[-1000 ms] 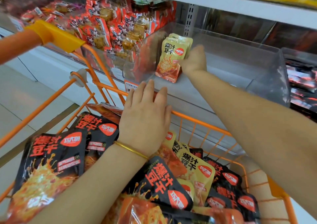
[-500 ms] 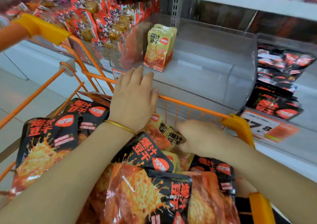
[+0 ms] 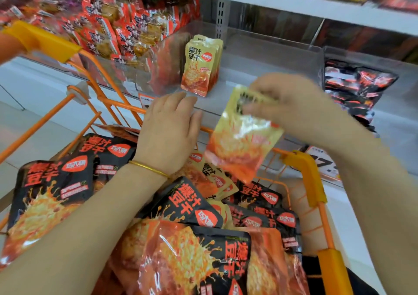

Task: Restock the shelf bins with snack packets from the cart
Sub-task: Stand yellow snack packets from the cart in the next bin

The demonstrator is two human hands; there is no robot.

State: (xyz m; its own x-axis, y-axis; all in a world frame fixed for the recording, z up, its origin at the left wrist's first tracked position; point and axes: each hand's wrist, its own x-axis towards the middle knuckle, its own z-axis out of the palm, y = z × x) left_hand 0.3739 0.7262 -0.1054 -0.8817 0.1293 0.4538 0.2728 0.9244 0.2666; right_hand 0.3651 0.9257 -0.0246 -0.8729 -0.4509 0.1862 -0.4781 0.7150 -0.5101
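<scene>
My right hand (image 3: 291, 107) pinches the top of a yellow snack packet (image 3: 242, 138), which hangs blurred in the air above the cart's far rim. My left hand (image 3: 168, 132) lies with straight fingers over the far end of the orange cart (image 3: 303, 168), holding nothing. The cart is heaped with black packets (image 3: 187, 204) and yellow packets (image 3: 214, 175). In the clear shelf bin (image 3: 267, 52) a few yellow packets (image 3: 200, 66) stand upright at its left side.
A bin of red packets (image 3: 117, 30) sits to the left of the clear bin, and a bin of black packets (image 3: 355, 86) to its right. A price tag (image 3: 325, 163) hangs on the shelf edge. The cart's yellow handle (image 3: 43, 41) juts at upper left.
My right hand left the packets standing in the bin, dipped into the cart and has come up with one yellow packet. My left hand stayed on the cart's far end.
</scene>
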